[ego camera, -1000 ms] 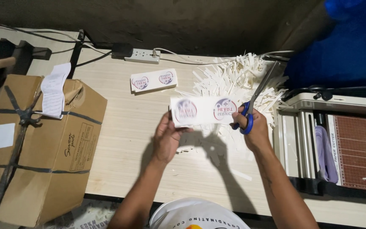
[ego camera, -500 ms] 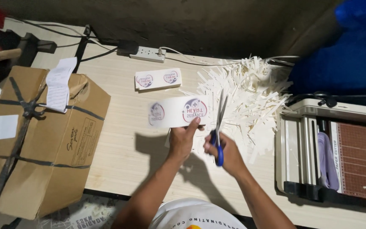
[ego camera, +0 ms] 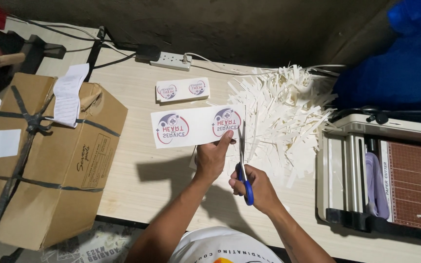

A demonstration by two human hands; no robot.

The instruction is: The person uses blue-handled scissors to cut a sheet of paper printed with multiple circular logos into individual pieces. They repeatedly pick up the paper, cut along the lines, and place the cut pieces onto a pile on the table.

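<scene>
I see the left hand (ego camera: 211, 158) pinching a white card (ego camera: 197, 124) by its lower edge, thumb up on the printed face, fingers closed behind it. The card is a long strip with two round red-and-blue emblems, one toward each end, and it is held flat to the camera above the table (ego camera: 137, 160). Taking that card as my landmark: the right hand (ego camera: 253, 187) sits just below its right end, wrapped around the blue handles of the scissors (ego camera: 242, 160), fingers through the loops. The blades point up and meet the card's right edge, right beside the nearer emblem; they look nearly closed, though I cannot tell whether they bite the paper or only touch it.

Right of the card lies a heap of white strips (ego camera: 281, 109), spread loosely over the table and reaching the paper cutter (ego camera: 381, 173), which stands farther right with its brown gridded bed. Above the card, lying flat on the table, is a small stack of cards (ego camera: 182, 90) with the same two emblems. Above that again, at the table's far edge against the wall, sits a white power strip (ego camera: 170, 61) with cables running off both ways. Left of the card stands a brown box (ego camera: 45, 160) bound with dark strapping, a white slip (ego camera: 68, 100) draped over its top corner. Up and far right of the card there is a blue sheet (ego camera: 410, 58)
</scene>
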